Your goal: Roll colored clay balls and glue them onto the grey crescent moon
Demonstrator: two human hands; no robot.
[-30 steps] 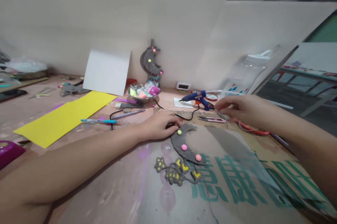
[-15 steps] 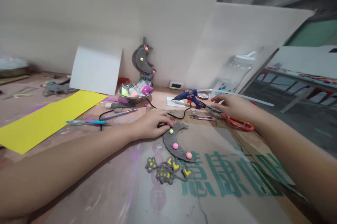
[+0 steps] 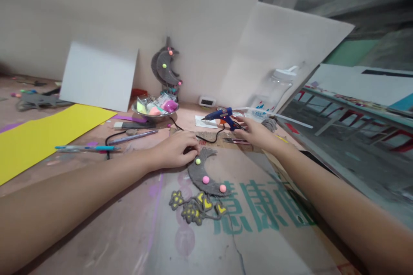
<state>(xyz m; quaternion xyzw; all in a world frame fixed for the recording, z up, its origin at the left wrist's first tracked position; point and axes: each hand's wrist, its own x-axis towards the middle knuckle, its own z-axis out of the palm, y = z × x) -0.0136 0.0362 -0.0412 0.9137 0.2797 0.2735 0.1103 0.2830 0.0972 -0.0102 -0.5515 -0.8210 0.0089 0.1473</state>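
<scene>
A grey felt crescent moon point(image 3: 194, 173) with green, pink and orange pom-poms lies on the printed plastic sheet. At its upper left edge my left hand point(image 3: 177, 150) rests with curled fingers, thumb and forefinger closed on the felt. Below the moon are grey felt flowers point(image 3: 192, 213) and hearts with yellow patches, along with a thin grey string. A blue hot glue gun point(image 3: 219, 114) stands at the back, nozzle pointing left over a white paper piece point(image 3: 205, 122). Beside its handle is my right hand point(image 3: 258, 133), fingers apart; part of the handle is hidden behind them.
Behind sit a dish point(image 3: 155, 113) of coloured packets, a hanging moon ornament point(image 3: 166, 66), a small digital clock point(image 3: 207, 101) and a clear bottle point(image 3: 280, 85). To the left lie yellow sheet point(image 3: 54, 137), pens point(image 3: 87, 148) and a leaning white board point(image 3: 100, 77). A black cord point(image 3: 211, 140) crosses the table.
My right hand has moved left, from beside the orange-handled scissors to the glue gun's handle. My left hand stays at the moon. The whole view has shifted somewhat.
</scene>
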